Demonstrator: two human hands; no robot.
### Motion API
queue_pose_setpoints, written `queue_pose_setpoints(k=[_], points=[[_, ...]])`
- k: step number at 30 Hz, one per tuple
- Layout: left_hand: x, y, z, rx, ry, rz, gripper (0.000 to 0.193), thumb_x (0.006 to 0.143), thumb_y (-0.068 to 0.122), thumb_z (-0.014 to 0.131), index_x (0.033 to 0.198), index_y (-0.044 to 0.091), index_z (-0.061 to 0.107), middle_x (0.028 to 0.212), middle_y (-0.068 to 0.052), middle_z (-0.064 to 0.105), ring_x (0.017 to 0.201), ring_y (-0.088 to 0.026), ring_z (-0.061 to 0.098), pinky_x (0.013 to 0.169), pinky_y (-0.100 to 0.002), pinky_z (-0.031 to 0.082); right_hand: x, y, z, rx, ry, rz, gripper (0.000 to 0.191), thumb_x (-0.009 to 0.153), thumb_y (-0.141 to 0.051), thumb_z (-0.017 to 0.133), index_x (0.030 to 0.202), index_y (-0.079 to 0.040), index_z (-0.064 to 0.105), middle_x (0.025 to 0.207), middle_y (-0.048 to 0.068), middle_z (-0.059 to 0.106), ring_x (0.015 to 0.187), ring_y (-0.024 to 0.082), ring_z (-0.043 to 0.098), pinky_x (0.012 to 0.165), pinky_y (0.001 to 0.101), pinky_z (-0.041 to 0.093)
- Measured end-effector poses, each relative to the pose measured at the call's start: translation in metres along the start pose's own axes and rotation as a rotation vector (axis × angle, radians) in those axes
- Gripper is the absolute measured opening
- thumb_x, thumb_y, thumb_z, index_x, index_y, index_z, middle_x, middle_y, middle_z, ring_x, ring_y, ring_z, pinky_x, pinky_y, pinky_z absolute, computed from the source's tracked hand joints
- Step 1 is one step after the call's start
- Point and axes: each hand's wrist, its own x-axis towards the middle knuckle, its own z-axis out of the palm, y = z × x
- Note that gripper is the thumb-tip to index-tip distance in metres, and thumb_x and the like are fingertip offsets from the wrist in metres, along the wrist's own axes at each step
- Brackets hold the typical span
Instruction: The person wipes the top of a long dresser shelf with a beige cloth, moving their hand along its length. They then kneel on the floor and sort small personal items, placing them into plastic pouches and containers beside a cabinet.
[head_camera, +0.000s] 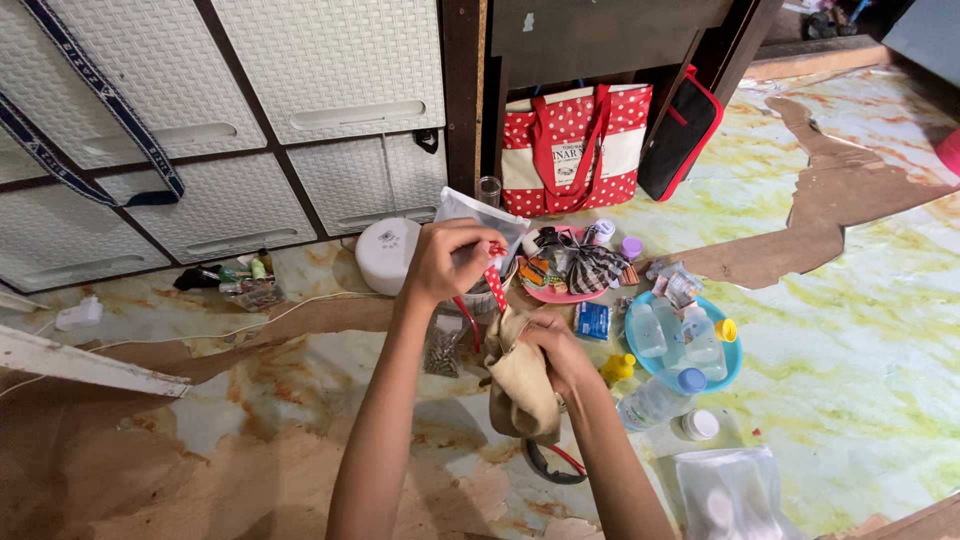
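The left hand (450, 262) is closed on a red patterned strap (494, 285), while the right hand (556, 350) grips a tan cloth pouch (520, 385) above the floor (850, 380).

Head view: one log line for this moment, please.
left hand: lifts red strap | right hand: grips tan cloth | nearby: pink plate, blue bowl

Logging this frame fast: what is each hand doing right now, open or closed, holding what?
Left hand: closed, pinching a red-and-white strap.
Right hand: closed, gripping the top of a tan cloth bag.
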Motion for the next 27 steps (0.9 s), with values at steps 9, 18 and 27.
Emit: queue_pose_setpoints(k=[9, 18, 27], points=[[-0.001, -0.011, -0.011, -0.029, 0.066, 0.034, 0.023, 0.090, 0.016, 0.059, 0.095, 0.001, 0.076, 0.080, -0.009, 0.071, 0.067, -0.014, 0.067, 0.062, -0.028, 0.051, -0.005, 0.007, -0.005, 0.008, -0.023, 0.028, 0.032, 0.077, 0.004, 0.059, 0.105, 0.008, 0.073, 0.097, 0.017, 0.077, 0.079, 0.023, 0.076, 0.073, 0.0358, 0.063], [0.006, -0.021, -0.030, -0.287, 0.333, -0.016, 0.038, 0.106, 0.025, 0.052, 0.106, -0.006, 0.074, 0.095, -0.010, 0.072, 0.078, -0.012, 0.063, 0.070, -0.026, 0.049, -0.002, 0.034, -0.049, -0.040, -0.091, 0.079, 0.026, 0.077, 0.005, 0.065, 0.103, 0.006, 0.068, 0.098, 0.019, 0.075, 0.084, 0.027, 0.074, 0.076, 0.0397, 0.063], [0.003, 0.004, -0.013, -0.761, 0.192, -0.138, 0.049, 0.100, 0.033, 0.050, 0.105, -0.011, 0.071, 0.071, -0.006, 0.059, 0.059, -0.010, 0.054, 0.057, -0.026, 0.045, 0.003, -0.054, -0.071, 0.233, 0.078, -0.190, 0.025, 0.096, -0.013, 0.063, 0.111, 0.006, 0.065, 0.102, 0.019, 0.071, 0.092, 0.027, 0.072, 0.083, 0.0395, 0.063]])
